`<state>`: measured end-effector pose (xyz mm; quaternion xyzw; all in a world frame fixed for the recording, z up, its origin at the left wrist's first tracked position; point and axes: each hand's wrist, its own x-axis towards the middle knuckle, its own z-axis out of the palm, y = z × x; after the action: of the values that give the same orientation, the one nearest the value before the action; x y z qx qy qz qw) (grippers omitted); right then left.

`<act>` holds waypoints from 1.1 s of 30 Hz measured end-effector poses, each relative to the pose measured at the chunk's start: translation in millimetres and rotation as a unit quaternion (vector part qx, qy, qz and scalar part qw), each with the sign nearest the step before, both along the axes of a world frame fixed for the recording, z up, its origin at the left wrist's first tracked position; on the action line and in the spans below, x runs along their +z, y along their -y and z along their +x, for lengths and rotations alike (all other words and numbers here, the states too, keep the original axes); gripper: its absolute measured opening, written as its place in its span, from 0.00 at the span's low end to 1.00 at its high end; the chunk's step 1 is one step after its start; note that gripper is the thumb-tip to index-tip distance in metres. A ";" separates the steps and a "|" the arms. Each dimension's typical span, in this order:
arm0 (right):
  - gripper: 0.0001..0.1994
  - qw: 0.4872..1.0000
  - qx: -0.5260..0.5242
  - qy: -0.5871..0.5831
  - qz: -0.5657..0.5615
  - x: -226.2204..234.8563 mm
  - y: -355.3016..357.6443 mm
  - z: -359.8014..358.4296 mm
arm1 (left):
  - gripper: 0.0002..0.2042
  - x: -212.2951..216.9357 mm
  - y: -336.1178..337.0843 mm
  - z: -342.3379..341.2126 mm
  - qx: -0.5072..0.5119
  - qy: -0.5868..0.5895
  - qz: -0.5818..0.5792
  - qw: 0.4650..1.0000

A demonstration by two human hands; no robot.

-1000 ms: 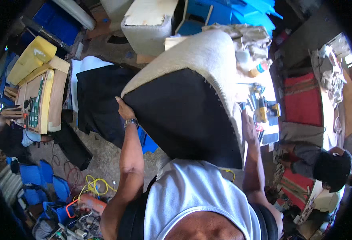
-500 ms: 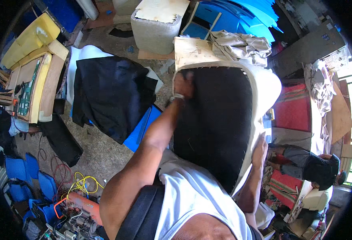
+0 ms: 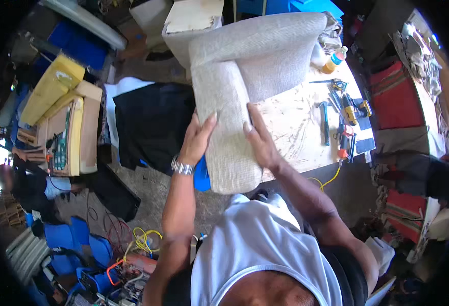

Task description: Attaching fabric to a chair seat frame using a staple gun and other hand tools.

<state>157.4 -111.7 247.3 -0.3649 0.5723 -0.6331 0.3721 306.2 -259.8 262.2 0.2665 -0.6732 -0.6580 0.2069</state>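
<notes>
A beige upholstered armchair body [image 3: 275, 48] rests on the wooden worktable in front of me, its padded arm pointing toward me. My left hand [image 3: 198, 138] presses on the left side of that arm, with a metal-banded watch at the wrist. Against its right side lies my right hand [image 3: 261, 141], thumb on the fabric. Between them the two hands hold the arm. The black underside of the chair is hidden.
On the worktable [image 3: 290, 125] lie a hammer [image 3: 325, 124], a yellow-and-black power tool [image 3: 349, 110], a red air tool [image 3: 343, 143] and a bottle [image 3: 335, 60]. Black fabric [image 3: 153, 120] lies at left, near a yellow foam-padded frame [image 3: 74, 127]. A yellow hose [image 3: 145, 239] coils lower left.
The chair has been turned over from its black underside to its beige fabric side. Both hands have moved onto its arm, and the tools on the worktable have come into view.
</notes>
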 end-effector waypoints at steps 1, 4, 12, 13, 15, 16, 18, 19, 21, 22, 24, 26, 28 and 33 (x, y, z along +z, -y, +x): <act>0.33 0.999 -0.013 -0.043 0.007 -7.4 -9.9 5.4 | 0.33 13.7 -15.2 3.3 -0.009 0.003 -0.009 1.000; 0.30 0.996 -0.071 -0.061 -0.011 -11.0 -40.1 24.9 | 0.34 43.3 -94.3 30.9 0.039 0.106 -0.115 0.987; 0.35 0.977 -0.111 -0.168 -0.064 -8.4 -41.0 41.2 | 0.31 -2.9 -136.6 34.3 0.275 0.071 -0.392 0.875; 0.36 0.983 -0.065 -0.154 -0.077 -7.6 -37.2 36.6 | 0.30 3.4 -122.6 29.7 0.271 0.060 -0.392 0.877; 0.36 0.990 0.019 -0.097 -0.101 0.4 -37.9 33.8 | 0.28 15.9 -91.9 36.4 0.280 0.059 -0.425 0.859; 0.36 0.989 0.028 -0.097 -0.106 -0.2 -44.7 41.6 | 0.27 21.0 -76.9 42.1 0.295 0.048 -0.443 0.845; 0.33 0.982 0.106 -0.148 -0.049 -12.1 -50.2 35.2 | 0.28 17.1 -35.2 51.2 0.308 -0.011 -0.381 0.872; 0.30 0.974 0.098 -0.201 -0.028 -16.5 -55.6 31.3 | 0.28 9.5 -12.5 54.0 0.322 -0.022 -0.387 0.864; 0.26 0.957 0.059 -0.283 0.007 -25.5 -58.1 8.2 | 0.30 -5.9 24.5 56.8 0.328 -0.166 -0.103 0.924; 0.25 0.950 0.029 -0.310 0.022 -29.0 -56.9 -4.0 | 0.30 -5.0 32.3 54.5 0.333 -0.172 -0.102 0.922; 0.23 0.933 -0.074 -0.352 0.029 -26.8 -42.4 -35.4 | 0.29 -4.8 35.2 66.7 0.382 -0.152 -0.029 0.911; 0.20 0.900 -0.134 -0.413 0.034 -2.2 -20.9 -74.0 | 0.27 -17.6 46.4 96.6 0.394 -0.175 0.008 0.902; 0.18 0.974 -0.168 -0.014 -0.151 -26.5 13.3 -123.5 | 0.26 -30.2 57.0 109.8 0.345 -0.185 0.037 0.919; 0.21 0.744 -0.218 -0.625 0.092 40.4 56.0 -197.2 | 0.24 -66.1 42.3 132.1 0.372 -0.167 0.097 0.908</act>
<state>-39.8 -167.7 287.8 -0.5084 0.7961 -0.2711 -0.1853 438.3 -302.1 196.1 0.4026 -0.4134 -0.6306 0.5190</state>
